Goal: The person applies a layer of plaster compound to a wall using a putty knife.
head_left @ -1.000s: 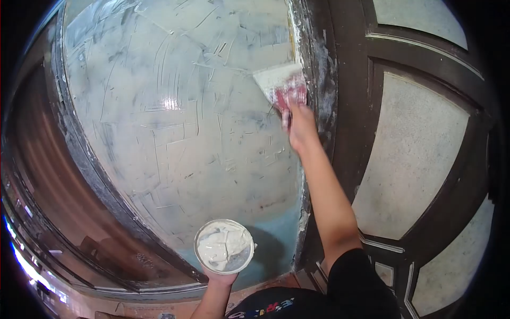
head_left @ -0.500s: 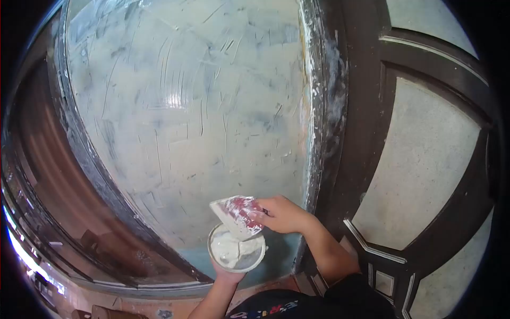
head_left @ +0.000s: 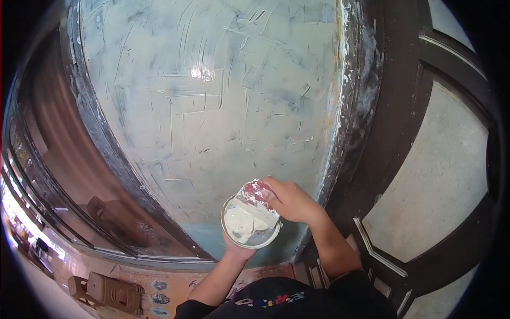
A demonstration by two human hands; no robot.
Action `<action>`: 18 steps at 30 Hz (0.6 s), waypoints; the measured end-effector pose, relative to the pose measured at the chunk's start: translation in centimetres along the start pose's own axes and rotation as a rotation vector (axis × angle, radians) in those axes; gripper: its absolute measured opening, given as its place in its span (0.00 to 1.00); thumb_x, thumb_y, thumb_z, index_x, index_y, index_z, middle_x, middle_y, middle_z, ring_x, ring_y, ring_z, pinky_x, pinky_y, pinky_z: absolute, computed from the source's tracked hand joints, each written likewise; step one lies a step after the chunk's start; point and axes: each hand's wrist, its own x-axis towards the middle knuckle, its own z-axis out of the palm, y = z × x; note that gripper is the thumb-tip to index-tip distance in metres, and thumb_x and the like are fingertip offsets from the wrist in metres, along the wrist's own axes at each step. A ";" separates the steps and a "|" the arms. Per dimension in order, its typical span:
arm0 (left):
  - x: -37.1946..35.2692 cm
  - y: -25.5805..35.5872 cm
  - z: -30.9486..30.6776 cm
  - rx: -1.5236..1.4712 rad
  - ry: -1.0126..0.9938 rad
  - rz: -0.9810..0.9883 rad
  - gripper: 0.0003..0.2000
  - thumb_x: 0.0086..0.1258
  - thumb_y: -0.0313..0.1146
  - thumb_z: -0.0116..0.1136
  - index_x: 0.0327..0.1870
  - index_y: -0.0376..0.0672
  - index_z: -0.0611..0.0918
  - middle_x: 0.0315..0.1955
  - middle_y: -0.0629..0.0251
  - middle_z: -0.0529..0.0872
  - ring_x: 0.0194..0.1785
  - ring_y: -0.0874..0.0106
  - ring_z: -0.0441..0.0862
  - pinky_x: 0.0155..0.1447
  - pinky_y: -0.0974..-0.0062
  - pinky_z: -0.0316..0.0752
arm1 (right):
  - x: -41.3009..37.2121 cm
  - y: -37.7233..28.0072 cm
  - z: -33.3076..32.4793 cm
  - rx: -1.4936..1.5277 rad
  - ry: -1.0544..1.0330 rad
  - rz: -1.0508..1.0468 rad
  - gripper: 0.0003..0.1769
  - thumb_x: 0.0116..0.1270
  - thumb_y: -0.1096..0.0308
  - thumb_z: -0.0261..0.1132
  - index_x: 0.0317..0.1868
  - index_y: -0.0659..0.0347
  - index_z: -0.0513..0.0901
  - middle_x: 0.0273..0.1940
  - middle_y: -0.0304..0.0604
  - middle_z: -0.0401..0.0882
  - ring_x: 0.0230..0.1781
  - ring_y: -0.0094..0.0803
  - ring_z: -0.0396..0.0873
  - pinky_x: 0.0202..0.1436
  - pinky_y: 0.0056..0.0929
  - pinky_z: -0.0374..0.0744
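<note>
Dipping red scraper [head_left: 256, 194] into putty [head_left: 243, 220]; left hand [head_left: 240, 248] supporting round container [head_left: 252, 246].

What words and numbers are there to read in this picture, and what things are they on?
Black shirt: coloured letters, too small and bent to read for sure.
Round tub: no writing I can see.
Scraper: no writing I can see.
So there is no word or number I can read out.

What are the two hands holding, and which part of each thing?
The right hand holds a red scraper by its handle end. The left hand holds a round tub from underneath.
</note>
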 end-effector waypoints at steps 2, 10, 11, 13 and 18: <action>0.3 -0.2 -0.3 -0.031 0.037 0.032 0.32 0.77 0.58 0.40 0.74 0.48 0.69 0.72 0.57 0.71 0.74 0.52 0.69 0.76 0.43 0.61 | -0.1 0.8 0.3 0.021 0.002 -0.056 0.17 0.71 0.69 0.59 0.58 0.63 0.75 0.42 0.61 0.84 0.46 0.61 0.82 0.50 0.48 0.78; 0.4 -0.5 1.5 0.098 0.033 0.253 0.33 0.77 0.58 0.41 0.74 0.45 0.69 0.73 0.55 0.70 0.74 0.50 0.67 0.77 0.41 0.59 | -1.6 8.1 0.3 0.580 0.129 0.069 0.08 0.73 0.71 0.65 0.48 0.64 0.78 0.36 0.32 0.80 0.36 0.16 0.75 0.40 0.21 0.76; 0.3 -0.3 1.6 0.054 0.014 0.242 0.33 0.76 0.58 0.41 0.74 0.45 0.69 0.73 0.54 0.70 0.75 0.50 0.66 0.77 0.40 0.58 | -2.2 8.2 -0.5 0.532 0.092 0.150 0.07 0.72 0.71 0.66 0.45 0.63 0.79 0.36 0.31 0.80 0.37 0.15 0.75 0.41 0.22 0.77; 0.4 -0.1 1.3 0.010 -0.022 0.253 0.33 0.76 0.58 0.41 0.74 0.45 0.69 0.73 0.54 0.69 0.75 0.49 0.67 0.77 0.39 0.58 | -2.8 9.0 -1.2 0.504 0.077 0.159 0.09 0.71 0.70 0.67 0.46 0.65 0.80 0.35 0.33 0.81 0.37 0.16 0.75 0.41 0.23 0.77; 1.1 -0.9 1.3 0.118 -0.037 0.331 0.32 0.76 0.58 0.40 0.73 0.46 0.70 0.73 0.53 0.70 0.74 0.48 0.67 0.76 0.37 0.57 | -4.4 10.1 -2.3 0.437 0.027 0.028 0.13 0.74 0.64 0.66 0.50 0.65 0.82 0.36 0.36 0.84 0.39 0.17 0.76 0.45 0.24 0.77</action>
